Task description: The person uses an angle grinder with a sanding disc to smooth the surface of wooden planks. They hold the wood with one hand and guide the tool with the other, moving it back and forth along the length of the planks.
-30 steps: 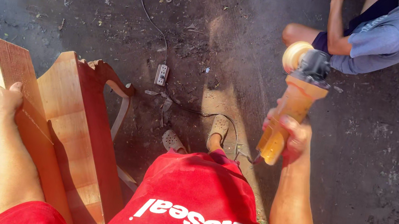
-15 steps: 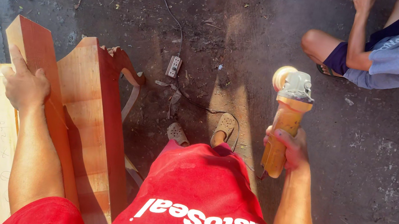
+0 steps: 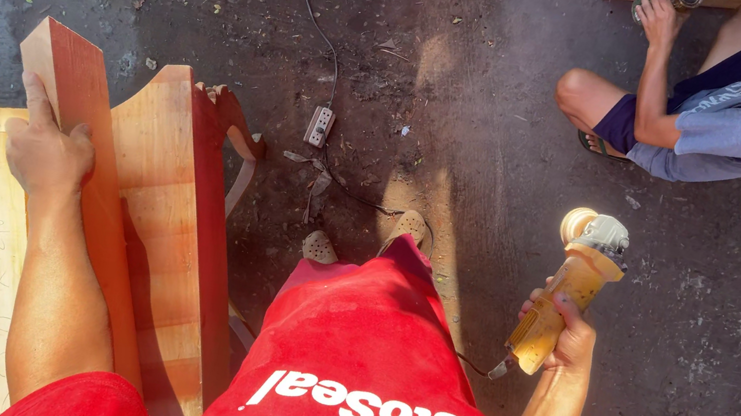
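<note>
Both hands lower; grinder (image 3: 572, 286) dropped.

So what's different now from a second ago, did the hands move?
The right hand has lowered the yellow angle grinder down and away to the person's right side. The left hand kept its place on top of the wooden furniture piece, nothing let go. The power strip and its cable still lie on the ground; the other person still sits nearby.

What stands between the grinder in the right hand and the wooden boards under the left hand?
The person's own body does: the red shirt and feet lie between the grinder in the right hand and the wooden boards under the left hand.
</note>
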